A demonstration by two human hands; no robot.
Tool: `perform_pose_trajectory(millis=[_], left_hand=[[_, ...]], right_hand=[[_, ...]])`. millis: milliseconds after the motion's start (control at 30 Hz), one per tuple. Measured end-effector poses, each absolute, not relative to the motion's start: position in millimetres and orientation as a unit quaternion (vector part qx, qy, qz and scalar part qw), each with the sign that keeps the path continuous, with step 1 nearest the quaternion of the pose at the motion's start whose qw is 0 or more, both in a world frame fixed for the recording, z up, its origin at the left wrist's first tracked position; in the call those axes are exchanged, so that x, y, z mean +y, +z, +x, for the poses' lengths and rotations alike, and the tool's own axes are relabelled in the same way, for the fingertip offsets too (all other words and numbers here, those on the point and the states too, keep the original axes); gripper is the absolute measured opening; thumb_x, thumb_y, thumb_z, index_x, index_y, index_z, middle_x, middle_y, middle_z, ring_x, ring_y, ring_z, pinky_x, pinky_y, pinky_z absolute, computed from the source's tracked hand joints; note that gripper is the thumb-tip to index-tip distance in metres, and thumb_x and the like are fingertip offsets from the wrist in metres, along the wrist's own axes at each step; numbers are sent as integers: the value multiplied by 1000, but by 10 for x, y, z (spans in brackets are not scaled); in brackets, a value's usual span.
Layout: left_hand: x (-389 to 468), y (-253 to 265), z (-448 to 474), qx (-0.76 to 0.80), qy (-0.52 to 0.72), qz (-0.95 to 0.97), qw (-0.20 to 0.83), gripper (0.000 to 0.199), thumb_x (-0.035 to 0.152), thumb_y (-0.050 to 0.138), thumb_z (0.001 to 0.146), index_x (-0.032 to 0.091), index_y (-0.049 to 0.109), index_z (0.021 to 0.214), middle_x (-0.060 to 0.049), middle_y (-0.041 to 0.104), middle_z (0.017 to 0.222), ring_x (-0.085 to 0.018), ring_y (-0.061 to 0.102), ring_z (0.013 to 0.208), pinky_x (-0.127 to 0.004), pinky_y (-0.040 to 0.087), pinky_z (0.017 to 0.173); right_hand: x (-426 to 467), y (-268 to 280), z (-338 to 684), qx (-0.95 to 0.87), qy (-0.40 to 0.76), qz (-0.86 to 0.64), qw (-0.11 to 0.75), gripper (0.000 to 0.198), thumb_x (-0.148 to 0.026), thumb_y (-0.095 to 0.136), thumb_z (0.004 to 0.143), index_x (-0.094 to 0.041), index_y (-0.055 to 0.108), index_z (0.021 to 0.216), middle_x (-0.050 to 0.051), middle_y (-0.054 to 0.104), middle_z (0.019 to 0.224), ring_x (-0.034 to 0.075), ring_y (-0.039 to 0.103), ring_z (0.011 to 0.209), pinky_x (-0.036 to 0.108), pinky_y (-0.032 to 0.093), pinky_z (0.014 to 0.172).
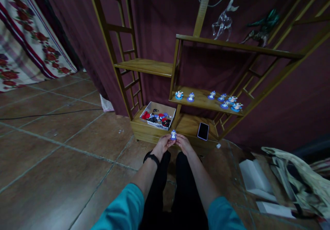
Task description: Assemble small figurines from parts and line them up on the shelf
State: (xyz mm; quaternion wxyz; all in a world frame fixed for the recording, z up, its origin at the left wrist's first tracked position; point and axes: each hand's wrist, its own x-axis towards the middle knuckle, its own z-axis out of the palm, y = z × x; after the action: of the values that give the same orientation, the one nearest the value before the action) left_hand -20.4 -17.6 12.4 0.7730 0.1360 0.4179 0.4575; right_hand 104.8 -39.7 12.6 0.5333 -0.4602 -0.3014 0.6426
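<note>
Between my two hands, in front of the low shelf, a small purple and white toy figurine [173, 134] is held upright. My left hand [164, 143] grips it from the left, and my right hand [183, 142] has its fingers on the other side of it. Just beyond my left hand stands an open cardboard box [168, 112] with red, black and purple pieces inside. Similar figurines stand on the shelf board [201, 101] above: a purple one [191, 97], a blue and pink one [179, 95], and several more towards the right end.
A phone [203, 131] lies on the bottom shelf at right. On the top board stand a clear deer figurine [223, 22] and a dark green statue [263, 27]. White boxes [256, 178] and a pale bag [304, 178] lie on the floor at right. A cable [51, 114] crosses the tiles at left.
</note>
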Motion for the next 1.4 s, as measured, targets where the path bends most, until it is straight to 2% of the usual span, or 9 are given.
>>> perform_pose_trajectory(millis=[267,867,1400], left_hand=[[-174,143,-189,421,443,132,781,4,12,58,77,7,57,78,-8,62,64,-12,60,51,-24,54,55],[-164,146,-187,423,436,147,781,8,4,58,72,7,58,80,-7,62,63,-12,61,52,-24,55,57],[-155,106,-191,409,438,147,787,3,10,56,76,7,58,77,-8,62,63,-12,61,54,-23,54,57]], right_hand=[[-381,123,1036,-287,632,-479,537,28,-27,69,57,-17,64,83,4,69,82,16,64,76,30,49,73],[-374,119,1029,-308,631,-476,530,26,-26,67,57,-18,63,81,2,69,80,15,63,74,29,49,73],[-402,159,1024,-303,630,-474,535,26,-29,69,57,-19,63,80,3,69,78,15,63,73,29,48,72]])
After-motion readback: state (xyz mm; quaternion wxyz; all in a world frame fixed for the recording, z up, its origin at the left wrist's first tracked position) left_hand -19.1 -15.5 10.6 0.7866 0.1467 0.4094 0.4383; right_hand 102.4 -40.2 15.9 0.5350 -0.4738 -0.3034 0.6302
